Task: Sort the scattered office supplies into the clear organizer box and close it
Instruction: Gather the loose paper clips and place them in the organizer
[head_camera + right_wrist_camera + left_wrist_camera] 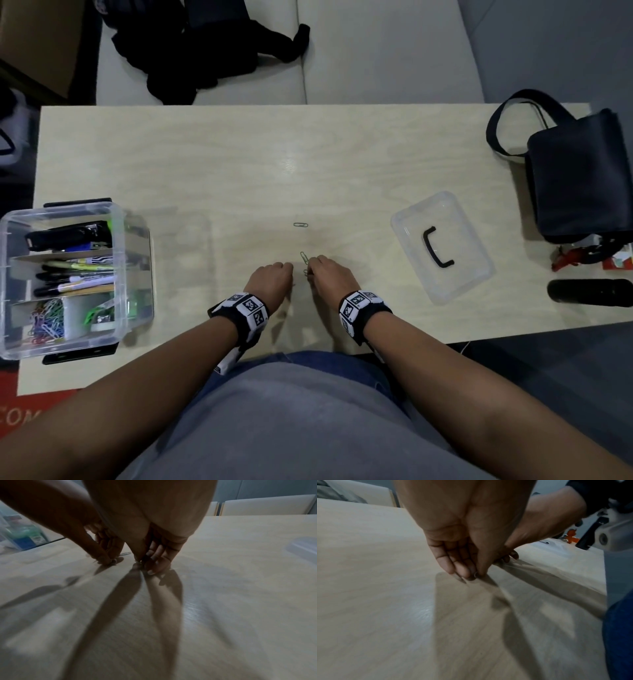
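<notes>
already the clear organizer box (120, 219) holds markers (80, 274), stapler (66, 233), paper clips (48, 323).

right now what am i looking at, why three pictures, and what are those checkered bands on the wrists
No machine here: a person's two bare hands are tidying a table. The big picture comes from a camera on the head, looking down. The other two come from cameras at the wrists, by those checkered bands, looking along the fingers. On the table sits the clear organizer box, holding pens and coloured clips; its lid lies off to the right. The left hand pinches a paper clip against the table; the right hand pinches at another clip. A third clip lies loose further out.
</notes>
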Demonstrator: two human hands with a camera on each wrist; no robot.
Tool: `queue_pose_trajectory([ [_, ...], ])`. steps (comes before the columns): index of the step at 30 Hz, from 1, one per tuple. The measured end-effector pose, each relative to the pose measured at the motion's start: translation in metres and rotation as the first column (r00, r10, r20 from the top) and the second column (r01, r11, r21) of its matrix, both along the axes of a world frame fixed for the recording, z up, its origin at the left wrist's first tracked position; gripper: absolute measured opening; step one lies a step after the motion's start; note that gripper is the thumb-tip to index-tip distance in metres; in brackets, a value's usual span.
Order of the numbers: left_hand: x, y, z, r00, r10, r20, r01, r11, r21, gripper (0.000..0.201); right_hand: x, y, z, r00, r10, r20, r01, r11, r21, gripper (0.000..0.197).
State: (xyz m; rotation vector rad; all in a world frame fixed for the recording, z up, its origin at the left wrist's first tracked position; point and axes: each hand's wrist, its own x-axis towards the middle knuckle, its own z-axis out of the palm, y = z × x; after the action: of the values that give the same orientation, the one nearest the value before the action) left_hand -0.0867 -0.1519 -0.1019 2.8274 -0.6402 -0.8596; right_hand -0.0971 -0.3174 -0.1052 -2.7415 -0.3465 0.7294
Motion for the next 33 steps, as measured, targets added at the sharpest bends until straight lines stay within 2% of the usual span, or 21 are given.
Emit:
queue_pose_trajectory([
  [5,0.008,0.002,-0.004,0.985,0.171,-0.005,-0.170,0.977,-0.129,0.010,-0.003,0.001,0.002,0.998,-0.035,0.044,0.035,0.999,0.000,0.020],
  [8,0.010,0.000,-0.008,0.978,0.211,0.000,-0.210,0.971,-0.113,0.016,0.000,0.001,0.004,0.997,-0.067,0.043,0.067,0.998,-0.009,0.029],
  [14,0.013,-0.004,-0.014,0.974,0.227,0.010,-0.227,0.973,-0.045,0.016,0.001,0.006,-0.003,1.000,-0.023,0.021,0.024,0.997,-0.072,0.014],
  [19,0.013,-0.005,-0.015,0.979,0.201,0.014,-0.201,0.979,-0.017,0.021,0.008,0.007,0.004,1.000,0.014,-0.003,-0.014,0.996,-0.090,0.019],
  [24,0.011,-0.007,-0.012,0.993,0.111,0.046,-0.109,0.993,-0.045,0.013,0.006,0.012,0.005,0.994,0.108,0.012,-0.105,0.985,-0.135,0.024],
  [27,0.016,-0.006,-0.012,0.986,0.164,0.024,-0.161,0.982,-0.099,0.009,0.005,0.013,0.005,0.988,0.152,0.015,-0.148,0.977,-0.155,0.026],
  [30,0.025,-0.003,-0.009,0.963,0.263,-0.051,-0.268,0.939,-0.216,0.015,0.010,0.009,0.008,0.997,0.077,0.007,-0.076,0.992,-0.104,0.023],
  [33,0.038,-0.001,-0.001,0.943,0.316,-0.103,-0.332,0.892,-0.308,0.018,0.020,-0.001,0.009,0.990,-0.133,-0.045,0.137,0.986,0.092,0.013],
])
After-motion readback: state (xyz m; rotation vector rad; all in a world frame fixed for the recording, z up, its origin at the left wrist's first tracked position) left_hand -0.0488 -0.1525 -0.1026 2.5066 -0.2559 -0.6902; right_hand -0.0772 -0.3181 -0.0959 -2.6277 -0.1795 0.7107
